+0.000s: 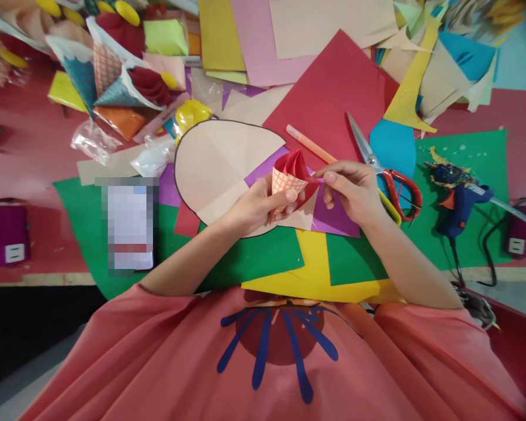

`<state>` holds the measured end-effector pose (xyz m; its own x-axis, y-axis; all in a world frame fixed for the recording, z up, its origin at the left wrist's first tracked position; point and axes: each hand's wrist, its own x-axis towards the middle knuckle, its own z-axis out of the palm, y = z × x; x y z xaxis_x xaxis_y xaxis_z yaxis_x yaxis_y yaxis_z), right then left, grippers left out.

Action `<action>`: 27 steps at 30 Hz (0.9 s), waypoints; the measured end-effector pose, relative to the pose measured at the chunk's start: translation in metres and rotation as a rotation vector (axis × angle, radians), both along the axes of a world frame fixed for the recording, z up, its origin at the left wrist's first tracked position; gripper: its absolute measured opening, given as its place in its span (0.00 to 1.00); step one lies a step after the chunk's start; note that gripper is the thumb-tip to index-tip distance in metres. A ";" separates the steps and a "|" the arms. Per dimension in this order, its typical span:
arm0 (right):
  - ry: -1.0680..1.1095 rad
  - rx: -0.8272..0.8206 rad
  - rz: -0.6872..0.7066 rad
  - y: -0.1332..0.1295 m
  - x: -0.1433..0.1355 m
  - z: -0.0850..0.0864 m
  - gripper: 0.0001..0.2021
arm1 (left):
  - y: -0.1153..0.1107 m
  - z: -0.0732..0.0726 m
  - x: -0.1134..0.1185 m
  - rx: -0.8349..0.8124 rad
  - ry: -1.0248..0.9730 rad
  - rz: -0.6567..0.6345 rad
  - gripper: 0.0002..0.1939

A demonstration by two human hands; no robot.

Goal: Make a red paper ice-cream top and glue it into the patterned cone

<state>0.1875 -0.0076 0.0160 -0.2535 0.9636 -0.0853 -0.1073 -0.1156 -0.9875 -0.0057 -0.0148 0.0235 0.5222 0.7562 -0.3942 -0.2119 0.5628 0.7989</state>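
My left hand [259, 206] is wrapped round a small paper cone [284, 182] with an orange-and-white checked pattern. Folded red paper [293, 162] rises in pleats from its wide end, and a red flap hangs out on the right. Thumb and forefinger of my right hand [355, 186] pinch the edge of that red paper. Under both hands lies a beige rounded paper cutout [214, 169] with a dark outline, over purple paper [335, 213]. The cone's lower tip is mostly hidden by my left fingers.
Red-handled scissors [370, 158] and an orange marker [311, 145] lie beyond my right hand. A blue glue gun [460, 204] rests on green paper at right. A phone [130, 225] sits at left. Finished-looking paper cones [109, 64] and coloured sheets fill the back.
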 end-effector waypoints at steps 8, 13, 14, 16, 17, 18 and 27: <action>-0.109 0.036 -0.042 0.005 0.002 0.003 0.18 | 0.000 -0.004 0.001 -0.077 -0.017 0.012 0.19; -0.208 0.093 -0.081 -0.001 -0.001 0.007 0.19 | -0.001 -0.003 0.004 -0.038 -0.047 0.006 0.25; -0.232 0.123 -0.103 -0.003 -0.002 0.007 0.20 | -0.001 -0.003 0.005 -0.035 -0.048 -0.003 0.26; -0.265 0.202 -0.131 -0.007 -0.003 0.008 0.19 | -0.002 -0.004 0.006 -0.033 -0.049 -0.029 0.27; -0.275 0.240 -0.131 -0.009 -0.003 0.008 0.16 | -0.003 -0.005 0.006 -0.034 -0.054 -0.038 0.28; -0.282 0.269 -0.120 -0.011 -0.003 0.009 0.13 | -0.003 -0.006 0.006 -0.037 -0.063 -0.044 0.28; -0.288 0.289 0.029 -0.014 -0.006 0.005 0.06 | -0.005 -0.009 0.009 -0.097 -0.152 -0.056 0.27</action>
